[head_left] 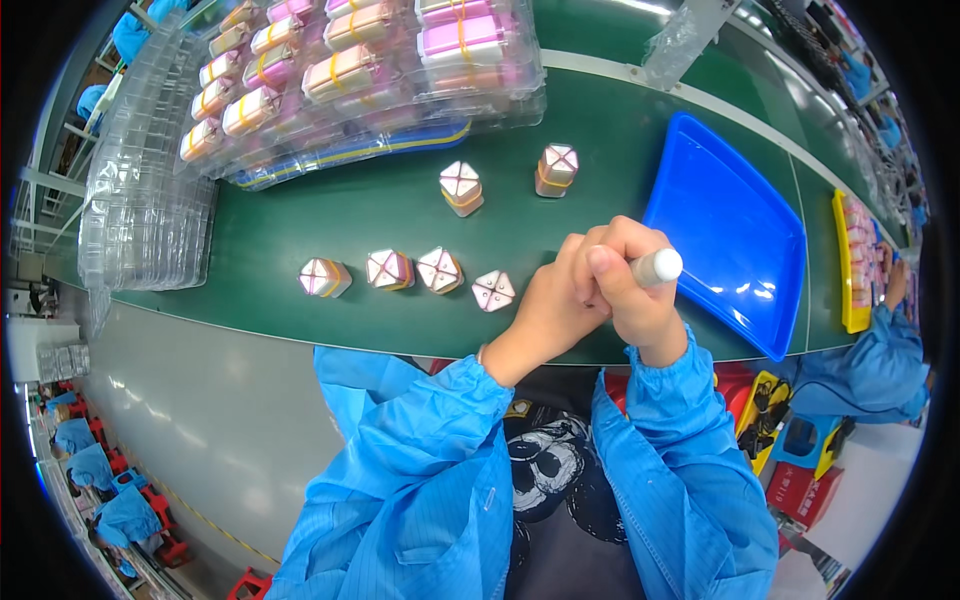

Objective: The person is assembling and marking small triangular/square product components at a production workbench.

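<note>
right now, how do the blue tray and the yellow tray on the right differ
The blue tray looks larger and lies nearer the right hand than the yellow tray. The yellow tray holds pinkish pieces; the blue tray shows its bare floor. Both have raised rims.

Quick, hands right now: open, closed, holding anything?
Left hand: curled against the right; whether it holds anything cannot be told.
Right hand: closed around a white-ended cylinder.

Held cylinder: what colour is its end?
The cylinder's end is white, seen best in the head view.
</note>
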Demonstrator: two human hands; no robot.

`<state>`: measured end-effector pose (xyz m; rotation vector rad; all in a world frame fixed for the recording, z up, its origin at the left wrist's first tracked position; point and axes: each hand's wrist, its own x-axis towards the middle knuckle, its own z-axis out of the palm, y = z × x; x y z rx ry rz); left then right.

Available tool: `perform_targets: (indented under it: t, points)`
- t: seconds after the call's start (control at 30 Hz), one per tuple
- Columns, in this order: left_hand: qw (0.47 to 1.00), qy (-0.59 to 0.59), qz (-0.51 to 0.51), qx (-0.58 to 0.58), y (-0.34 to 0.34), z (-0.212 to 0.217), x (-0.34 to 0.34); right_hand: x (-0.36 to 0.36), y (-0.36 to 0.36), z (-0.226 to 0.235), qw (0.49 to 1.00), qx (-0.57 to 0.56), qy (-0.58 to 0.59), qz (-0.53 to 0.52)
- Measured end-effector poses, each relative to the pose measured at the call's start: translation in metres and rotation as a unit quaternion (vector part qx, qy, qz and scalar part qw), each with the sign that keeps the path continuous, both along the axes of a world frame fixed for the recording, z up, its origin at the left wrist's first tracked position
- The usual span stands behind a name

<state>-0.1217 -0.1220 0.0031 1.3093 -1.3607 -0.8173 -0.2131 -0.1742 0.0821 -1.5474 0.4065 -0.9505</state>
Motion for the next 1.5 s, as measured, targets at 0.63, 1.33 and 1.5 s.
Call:
perform_targets:
  t: [0.63,1.33,1.5]
  points:
    - [1.000,0.006,-0.013,0.026,0.003,0.002,0.003,0.001,-0.002,-0.009,1.000,-0.014,0.019,-0.006]
    - [0.831,0.462,-0.059,0.305,0.012,0.063,0.021,-0.034,-0.004,0.010,0.921,0.064,0.383,-0.012]
    - [0.928,0.326,-0.037,0.174,0.037,0.064,0.025,-0.053,-0.010,0.010,0.948,0.149,0.281,0.033]
